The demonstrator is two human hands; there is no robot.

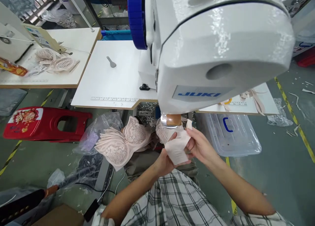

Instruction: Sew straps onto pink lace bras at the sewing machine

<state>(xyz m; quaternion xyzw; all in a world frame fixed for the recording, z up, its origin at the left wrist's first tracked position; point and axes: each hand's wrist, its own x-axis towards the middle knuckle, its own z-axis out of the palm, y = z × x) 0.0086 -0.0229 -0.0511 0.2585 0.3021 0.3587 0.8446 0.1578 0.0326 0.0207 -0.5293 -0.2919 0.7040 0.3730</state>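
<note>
Pink-beige and smooth, folded softly over itself: held as a small pale fabric piece (177, 148) just below the brown leather-coloured cylinder (172, 120) under the head of the big white JUKI sewing machine (221, 48), above the lap and in front of the white counter (110, 81). Clamped from both sides: left hand (165, 162) gripping the lower edge with fingers closed on it, right hand (200, 145) pinching the upper right part, fingers likewise shut on the cloth. Probably best to keep the piece taut and flat between the two grips, square to the cylinder, with fingertips held clear of the spot beneath the machine head. Worth avoiding any twist: thin, soft, likely quick to wrinkle. Plain on the visible face, no lace pattern, edges slightly curled, one small corner sticking up beside the cylinder. Close by on the left, heaped pink lace bra cups (123, 142); on the right, a clear plastic bin (233, 137) with a blue handle; farther left, a red plastic stool (44, 122) on the floor.
</note>
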